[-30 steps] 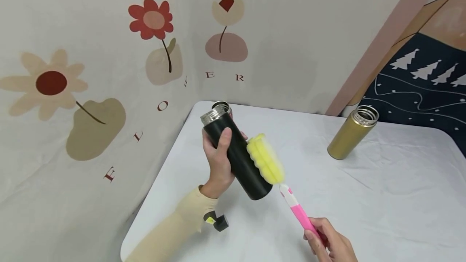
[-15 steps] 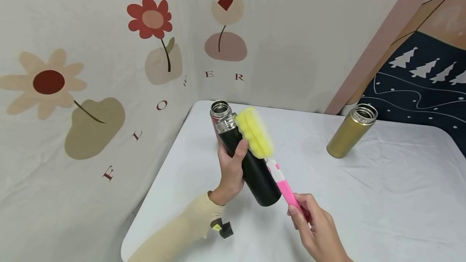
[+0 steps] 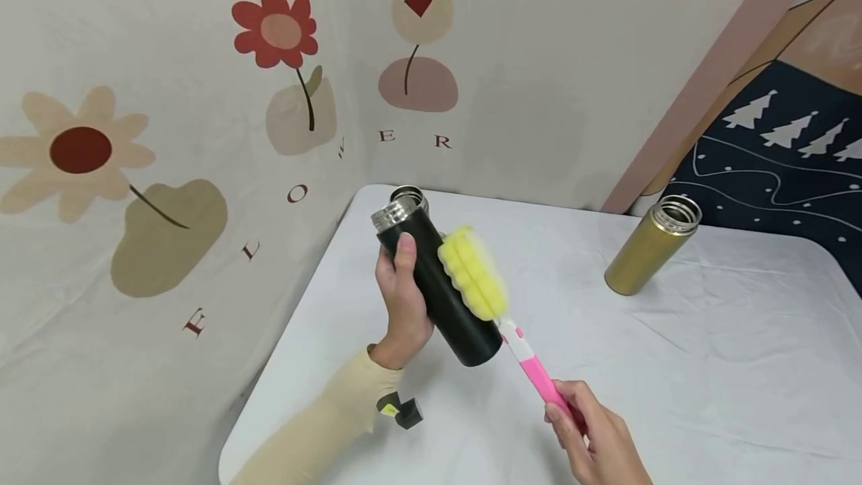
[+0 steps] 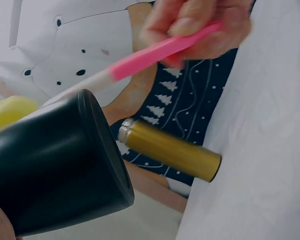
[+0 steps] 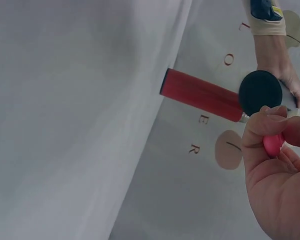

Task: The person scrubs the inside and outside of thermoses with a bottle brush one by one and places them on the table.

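Observation:
My left hand [image 3: 402,302] grips a black thermos bottle [image 3: 447,294] around its upper half. The bottle is tilted, its bare steel mouth up to the left and its base down to the right. In my right hand [image 3: 595,429] is the pink and white handle of a bottle brush [image 3: 539,376]. The brush's yellow sponge head [image 3: 474,273] lies along the right side of the bottle, outside it. Behind the bottle's mouth stands a red thermos bottle [image 5: 202,95], mostly hidden in the head view but plain in the right wrist view.
A gold thermos bottle [image 3: 649,249] without a lid stands on the white-covered table [image 3: 727,365] at the right. Flower-printed cloth [image 3: 525,96] hangs behind and to the left, and a dark cloth with white trees [image 3: 788,148] at the back right.
Bottle and brush shifted right half a second ago, with the sponge up near the bottle's neck. Now the bottle is back left, and the sponge has slid down along its side.

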`<state>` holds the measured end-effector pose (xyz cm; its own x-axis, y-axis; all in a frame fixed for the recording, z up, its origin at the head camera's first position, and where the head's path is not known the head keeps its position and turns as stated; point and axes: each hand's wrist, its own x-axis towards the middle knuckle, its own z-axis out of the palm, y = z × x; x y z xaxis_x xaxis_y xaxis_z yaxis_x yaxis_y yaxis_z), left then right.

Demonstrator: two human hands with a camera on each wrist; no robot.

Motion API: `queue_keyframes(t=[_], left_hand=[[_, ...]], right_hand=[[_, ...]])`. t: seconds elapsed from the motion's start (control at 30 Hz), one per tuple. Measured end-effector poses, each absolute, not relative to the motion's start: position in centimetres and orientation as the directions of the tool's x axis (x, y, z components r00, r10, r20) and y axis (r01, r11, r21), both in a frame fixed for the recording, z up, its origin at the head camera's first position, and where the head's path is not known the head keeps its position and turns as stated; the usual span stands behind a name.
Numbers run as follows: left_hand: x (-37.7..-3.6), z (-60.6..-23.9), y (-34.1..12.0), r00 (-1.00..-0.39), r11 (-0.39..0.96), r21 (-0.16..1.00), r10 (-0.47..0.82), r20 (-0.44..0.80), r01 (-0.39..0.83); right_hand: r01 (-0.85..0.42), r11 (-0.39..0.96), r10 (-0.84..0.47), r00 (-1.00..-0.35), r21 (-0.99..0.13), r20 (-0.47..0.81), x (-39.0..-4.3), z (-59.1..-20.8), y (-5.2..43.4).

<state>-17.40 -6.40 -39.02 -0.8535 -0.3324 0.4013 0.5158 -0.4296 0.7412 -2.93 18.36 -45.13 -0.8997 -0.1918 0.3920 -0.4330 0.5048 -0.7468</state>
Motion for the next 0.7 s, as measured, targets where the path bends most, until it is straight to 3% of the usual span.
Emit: queue_keyframes(t=[0.27, 0.47, 0.7], left_hand=[[-18.4, -38.0, -8.2, -0.825, -0.457, 0.690, -0.371, 0.426, 0.562], [-18.3, -37.6, -8.4, -0.817, -0.467, 0.678, -0.420, 0.395, 0.567], [-17.8, -37.9, -7.8, -0.848, -0.485, 0.696, -0.346, 0.403, 0.529]], right_hand=[[-0.245, 0.586, -0.088, -0.967, -0.772, 0.240, -0.7, -46.1, 19.1], [-0.222, 0.637, -0.045, -0.967, -0.738, 0.252, 0.1, -46.6, 19.7], [-0.223, 0.628, -0.049, -0.968, -0.746, 0.248, 0.1, -46.5, 20.0]])
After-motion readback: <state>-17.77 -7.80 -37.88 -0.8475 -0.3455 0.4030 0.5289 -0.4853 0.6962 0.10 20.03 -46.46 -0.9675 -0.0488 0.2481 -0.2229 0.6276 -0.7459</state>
